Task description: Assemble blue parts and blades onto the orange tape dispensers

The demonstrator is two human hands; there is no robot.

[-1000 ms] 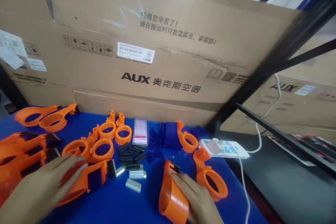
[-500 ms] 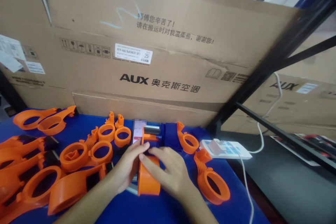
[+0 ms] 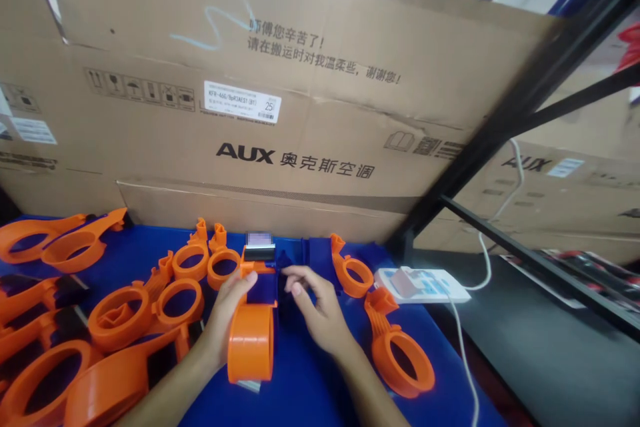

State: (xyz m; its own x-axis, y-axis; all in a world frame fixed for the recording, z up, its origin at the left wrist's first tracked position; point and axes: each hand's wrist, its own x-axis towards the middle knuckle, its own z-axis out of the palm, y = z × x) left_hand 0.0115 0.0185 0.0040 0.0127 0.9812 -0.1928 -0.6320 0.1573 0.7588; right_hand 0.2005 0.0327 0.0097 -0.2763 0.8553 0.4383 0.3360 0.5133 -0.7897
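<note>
- Orange holder in front of a broad cardboard box, which stands upright and fills most of the view behind it
- Black rack frame, slanting up past the box on the right
- Blue table cover below, with the holder raised over its middle, between the two forearms
- Other orange holders, crowded on the left, with a few more on the right
- White power strip on the right, near the table's far corner, its cable running off it
- Long axis of the held piece: away from the wearer, round ring towards the body, narrow end towards the box
- Left hand is the nearer one, closed along the holder's left side, thumb laid on it by the narrow end
- Right hand is just beside it on the other side, fingers loosely curled and partly open; the holder lies left of those fingertips, and whether they pinch anything I cannot tell
- Folded blue stack beyond the right hand, near the box
- Dark end piece with a silvery edge, across the holder's far end
- Pale strip showing just below the ring, mostly hidden
</note>
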